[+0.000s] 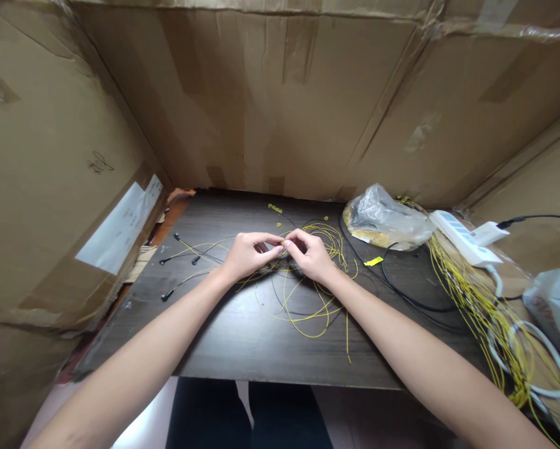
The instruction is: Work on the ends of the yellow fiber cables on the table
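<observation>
My left hand (252, 254) and my right hand (312, 254) meet fingertip to fingertip above the middle of the dark table. Both are closed in a pinch. A tiny yellowish piece shows at the left fingertips; what the right fingers grip is too small to make out. Around and below the hands spreads a loose tangle of thin yellow wires (303, 335) and black ones. To the left, several wires end in black angled connectors (168, 294). Small yellow pieces (275, 208) lie beyond the hands.
At the back right sits a clear plastic bag (386, 218) with yellow contents. Beside it are a white power strip (464, 239), a bundle of yellow wires (467, 305) and black cable (401, 295). Cardboard walls (261, 106) enclose the table (224, 349) at the back and sides.
</observation>
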Available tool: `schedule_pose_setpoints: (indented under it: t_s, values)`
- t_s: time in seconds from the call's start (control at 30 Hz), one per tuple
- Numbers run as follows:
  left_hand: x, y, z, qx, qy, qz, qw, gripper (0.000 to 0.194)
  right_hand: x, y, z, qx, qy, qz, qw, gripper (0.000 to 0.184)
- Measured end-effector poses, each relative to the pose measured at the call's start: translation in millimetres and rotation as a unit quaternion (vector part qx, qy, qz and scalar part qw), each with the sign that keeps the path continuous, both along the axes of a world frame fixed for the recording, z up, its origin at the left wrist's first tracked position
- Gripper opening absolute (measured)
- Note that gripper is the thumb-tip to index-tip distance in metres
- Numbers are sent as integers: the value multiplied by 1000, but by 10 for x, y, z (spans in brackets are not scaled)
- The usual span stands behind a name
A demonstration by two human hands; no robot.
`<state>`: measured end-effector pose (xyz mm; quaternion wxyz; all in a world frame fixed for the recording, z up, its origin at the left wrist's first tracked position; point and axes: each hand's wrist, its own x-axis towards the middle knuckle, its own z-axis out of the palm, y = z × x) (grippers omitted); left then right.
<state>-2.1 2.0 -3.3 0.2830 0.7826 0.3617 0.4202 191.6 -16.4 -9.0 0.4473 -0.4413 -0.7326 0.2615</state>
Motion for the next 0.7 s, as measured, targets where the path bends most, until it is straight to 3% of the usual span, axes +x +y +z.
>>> schedule_pose_setpoints:
  t_s: [0.43,0.7]
  values:
    - [26,-17,11,-23,17,-6,1000,15,4,8,-15,-7,-2,18,1000,19]
    - [25,-25,18,-25,9,1,1000,16,3,13,-12,-2,-33,11,999,33]
